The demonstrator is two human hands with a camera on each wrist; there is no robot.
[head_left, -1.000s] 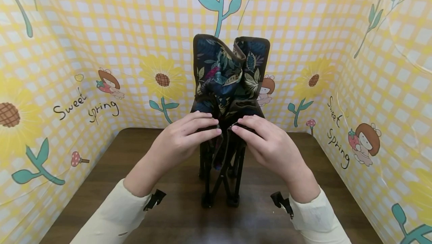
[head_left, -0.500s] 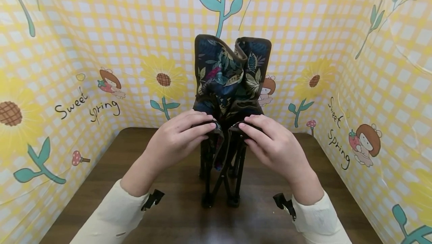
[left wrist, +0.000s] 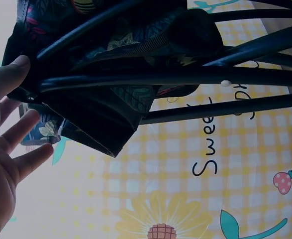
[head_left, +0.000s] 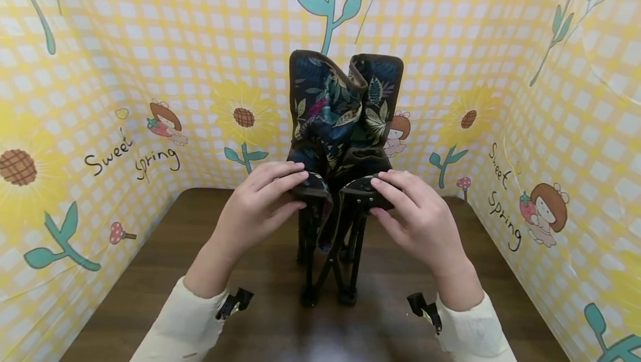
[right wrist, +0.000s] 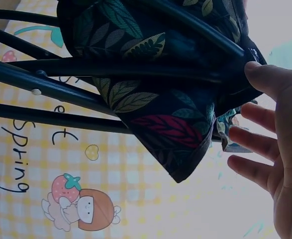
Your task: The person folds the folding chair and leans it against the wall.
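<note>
Two seat corners [head_left: 314, 185] | left hand [head_left: 250, 203], right hand [head_left: 420, 217] pinching one each | folding chair [head_left: 328, 112] between

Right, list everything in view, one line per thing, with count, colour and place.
Folding chair: one, dark floral, partly folded, centre
Chair legs: several, black, under the chair
Table: one, brown, beneath the chair
Cloth backdrop: yellow-and-white check, far, left and right sides
Printed sunflowers: several, yellow with brown centres, across the cloth
Printed girls: three in the head view, brown-haired, left, middle, right
Printed mushrooms: two in the head view, red-capped, left and right
Left hand: one, bare, chair's near left corner
Right hand: one, bare, chair's near right corner
Sleeves: two, cream, bottom
</note>
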